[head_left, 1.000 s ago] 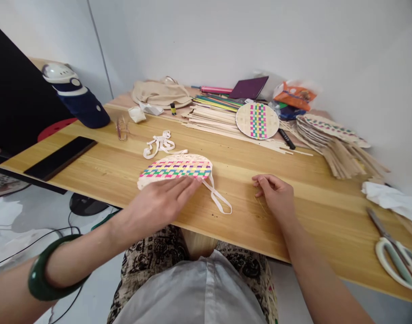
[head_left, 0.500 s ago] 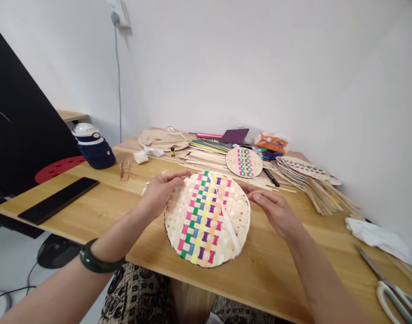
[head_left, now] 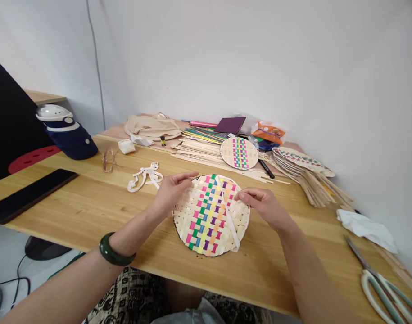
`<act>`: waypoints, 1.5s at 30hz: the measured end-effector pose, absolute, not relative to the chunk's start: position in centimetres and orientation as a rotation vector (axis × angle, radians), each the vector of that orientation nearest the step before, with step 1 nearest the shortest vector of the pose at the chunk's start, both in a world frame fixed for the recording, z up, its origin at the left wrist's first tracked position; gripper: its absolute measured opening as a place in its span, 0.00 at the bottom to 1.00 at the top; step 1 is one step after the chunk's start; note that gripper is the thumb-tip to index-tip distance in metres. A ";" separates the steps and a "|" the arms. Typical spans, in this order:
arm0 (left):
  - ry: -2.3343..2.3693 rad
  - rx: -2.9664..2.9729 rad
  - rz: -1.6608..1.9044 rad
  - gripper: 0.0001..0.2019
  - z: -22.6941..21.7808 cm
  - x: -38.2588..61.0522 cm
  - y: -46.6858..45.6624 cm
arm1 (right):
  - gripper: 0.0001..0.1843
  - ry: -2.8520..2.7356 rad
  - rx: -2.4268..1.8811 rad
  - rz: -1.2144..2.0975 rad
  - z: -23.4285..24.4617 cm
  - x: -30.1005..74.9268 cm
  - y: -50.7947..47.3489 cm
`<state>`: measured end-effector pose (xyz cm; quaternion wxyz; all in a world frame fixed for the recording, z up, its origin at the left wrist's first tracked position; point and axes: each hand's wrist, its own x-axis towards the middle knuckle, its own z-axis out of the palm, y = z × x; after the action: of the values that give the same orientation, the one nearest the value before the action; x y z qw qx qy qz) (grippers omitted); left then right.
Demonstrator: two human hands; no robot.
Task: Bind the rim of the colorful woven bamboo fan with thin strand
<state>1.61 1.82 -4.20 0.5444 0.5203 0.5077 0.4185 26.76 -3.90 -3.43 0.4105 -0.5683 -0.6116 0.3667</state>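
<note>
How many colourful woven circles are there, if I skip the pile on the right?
2. One woven circle is between the left hand and the right hand; the other circle is farther back, by the pale strips. More may be hidden under things.

Both forearms slant inward from below, the left hand reaching rightward with its index finger extended, the right hand opposite and apart, thumb and index fingertips close together, wrist slightly bent.
</note>
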 end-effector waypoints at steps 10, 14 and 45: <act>1.340 1.967 0.959 0.15 -2.8 4.3 -1.0 | 0.11 -1.506 -1.462 0.463 -1.2 23.7 -5.2; 1.346 2.014 0.928 0.11 -2.9 6.3 -1.5 | 0.11 -1.591 -1.408 0.359 -0.7 22.5 -6.0; 0.628 1.321 0.412 0.09 -4.7 -0.2 -0.8 | 0.10 -0.690 -1.199 0.443 -4.9 23.2 -2.9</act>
<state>-0.15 -0.77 -4.73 0.7251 0.5987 0.2844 0.1869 23.21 -2.85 -4.91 0.7478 -0.5480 -0.3153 0.2027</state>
